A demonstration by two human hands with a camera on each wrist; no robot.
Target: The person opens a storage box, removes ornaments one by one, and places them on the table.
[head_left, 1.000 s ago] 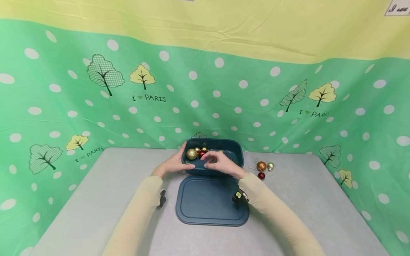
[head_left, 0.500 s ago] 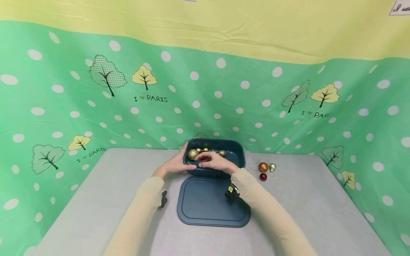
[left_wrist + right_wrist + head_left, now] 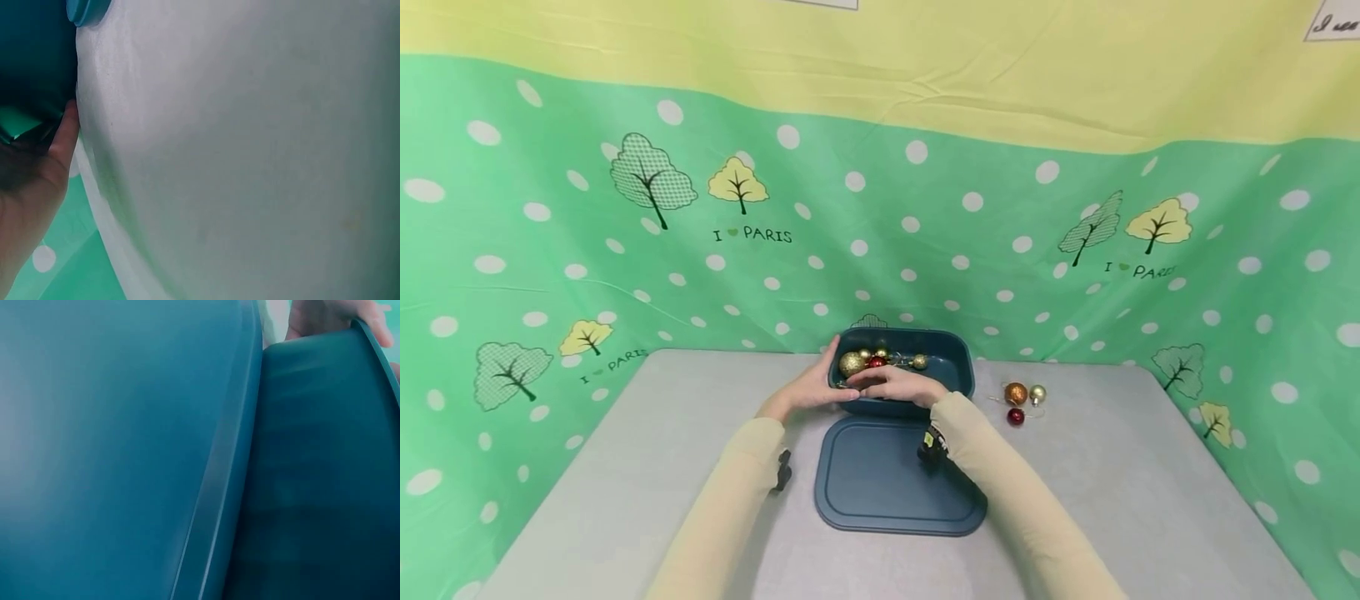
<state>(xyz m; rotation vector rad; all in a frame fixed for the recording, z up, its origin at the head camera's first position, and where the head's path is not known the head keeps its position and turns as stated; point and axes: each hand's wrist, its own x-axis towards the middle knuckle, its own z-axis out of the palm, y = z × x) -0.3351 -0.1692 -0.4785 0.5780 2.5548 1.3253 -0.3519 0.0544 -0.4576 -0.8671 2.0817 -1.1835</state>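
Observation:
A dark blue box (image 3: 953,371) sits at the table's back, holding a large gold glitter bauble (image 3: 852,363), a red bauble (image 3: 877,362) and several smaller gold baubles (image 3: 920,362). My left hand (image 3: 807,389) holds the box's left end, thumb over the front rim; the left wrist view shows its fingers (image 3: 64,140) against the outer wall. Over the front rim, my right hand (image 3: 901,386) reaches into the front left corner, close to the left thumb. Its fingertips are partly hidden, so whether they pinch something cannot be seen. The right wrist view shows only the lid (image 3: 112,437), box wall and left hand.
The blue lid (image 3: 898,479) lies flat in front of the box, under my right forearm. Right of the box lie an orange bauble (image 3: 1016,393), a small gold bauble (image 3: 1037,393) and a dark red bauble (image 3: 1016,416). A green curtain (image 3: 820,225) hangs behind the table.
My right hand has moved left and lower, from above the red bauble to the box's front left corner. The left hand keeps its place on the box.

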